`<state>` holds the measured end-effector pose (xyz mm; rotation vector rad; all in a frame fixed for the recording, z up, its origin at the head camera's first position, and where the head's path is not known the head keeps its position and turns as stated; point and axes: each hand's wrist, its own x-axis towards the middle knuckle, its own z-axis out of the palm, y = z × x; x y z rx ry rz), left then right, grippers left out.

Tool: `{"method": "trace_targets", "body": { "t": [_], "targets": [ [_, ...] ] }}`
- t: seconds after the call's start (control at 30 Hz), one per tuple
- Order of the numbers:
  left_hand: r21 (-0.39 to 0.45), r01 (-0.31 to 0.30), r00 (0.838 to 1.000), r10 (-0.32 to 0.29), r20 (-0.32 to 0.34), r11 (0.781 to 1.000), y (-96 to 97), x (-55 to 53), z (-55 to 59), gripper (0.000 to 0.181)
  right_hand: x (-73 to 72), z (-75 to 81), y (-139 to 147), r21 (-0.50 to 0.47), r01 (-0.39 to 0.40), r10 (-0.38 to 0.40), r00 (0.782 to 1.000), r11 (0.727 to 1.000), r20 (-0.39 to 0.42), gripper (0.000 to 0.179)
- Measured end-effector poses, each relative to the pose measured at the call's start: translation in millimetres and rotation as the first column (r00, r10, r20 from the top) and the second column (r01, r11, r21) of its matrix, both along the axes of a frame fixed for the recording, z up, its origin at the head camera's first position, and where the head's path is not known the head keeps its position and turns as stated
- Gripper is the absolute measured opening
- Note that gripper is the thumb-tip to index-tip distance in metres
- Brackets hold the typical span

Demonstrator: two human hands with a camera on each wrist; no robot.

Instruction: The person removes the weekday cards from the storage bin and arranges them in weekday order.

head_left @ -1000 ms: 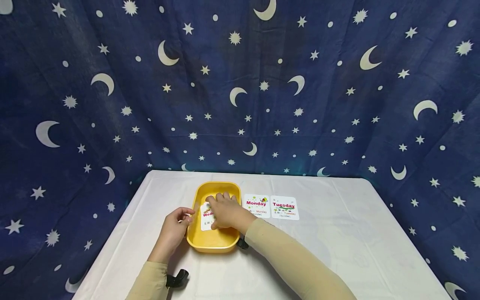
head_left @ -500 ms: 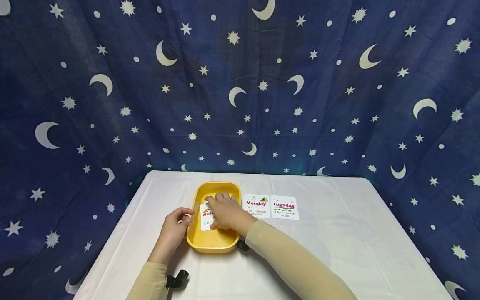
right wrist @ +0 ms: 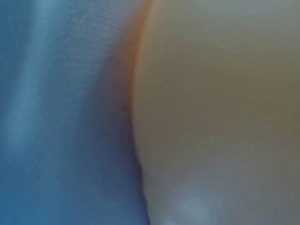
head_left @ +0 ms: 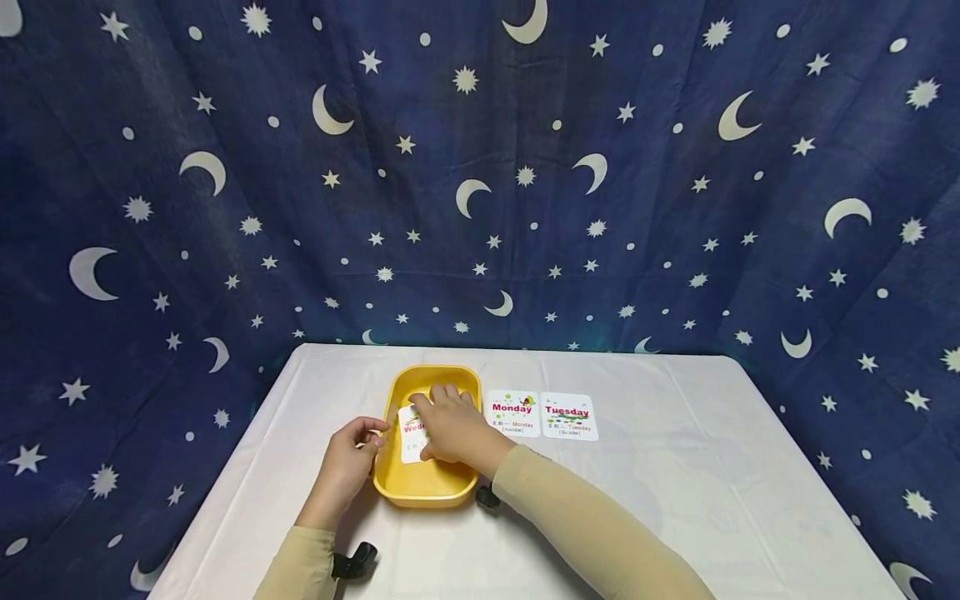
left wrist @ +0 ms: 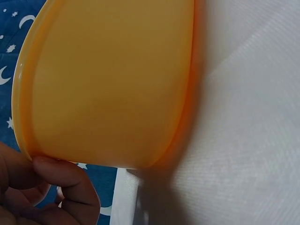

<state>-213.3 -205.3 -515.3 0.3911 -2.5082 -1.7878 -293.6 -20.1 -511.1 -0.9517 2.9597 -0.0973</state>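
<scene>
A yellow plastic basin (head_left: 423, 501) stands on the white table, left of its middle. My left hand (head_left: 347, 458) is at the basin's left rim, thumb and finger pinching the edge; the left wrist view shows its fingers (left wrist: 70, 178) there against the yellow wall. Inside the basin lies a white card (head_left: 412, 446) with red lettering that begins "Wed". My right hand (head_left: 453, 427) reaches over the right rim and grips this card, with a finger by its top edge and the thumb by its lower edge. The hand covers the card's right part.
Just right of the basin, a Monday card (head_left: 513, 425) and a Tuesday card (head_left: 570, 417) lie side by side on the table (head_left: 675, 483). A dark blue curtain (head_left: 480, 167) with moons and stars hangs behind. Black wrist cameras (head_left: 356, 561) are worn under the sleeves.
</scene>
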Motion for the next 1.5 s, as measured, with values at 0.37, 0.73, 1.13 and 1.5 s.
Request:
{"method": "trace_targets", "body": {
  "t": [0.37,0.73,1.13,1.5],
  "targets": [
    [0.007,-0.002,1.000,0.002,0.001,1.000,0.4,0.6,0.8,0.023,1.7,1.6,1.6,-0.049,0.001,-0.002,1.000,0.999,-0.018,0.100],
    [-0.008,-0.006,1.000,0.006,0.007,1.000,1.0,1.5,1.3,0.022,1.6,2.8,3.5,-0.063,-0.010,0.008,0.999,0.998,-0.041,0.094],
    [-0.007,0.003,1.000,-0.003,0.011,1.000,0.7,2.6,1.6,0.022,-0.5,5.1,3.9,-0.093,-0.004,-0.001,0.999,0.996,-0.053,0.068],
    [-0.005,0.005,1.000,-0.005,0.014,1.000,0.4,2.6,2.0,0.021,-1.0,11.8,4.9,-0.129,-0.017,0.010,0.998,0.991,-0.056,0.051]
  ]
}}
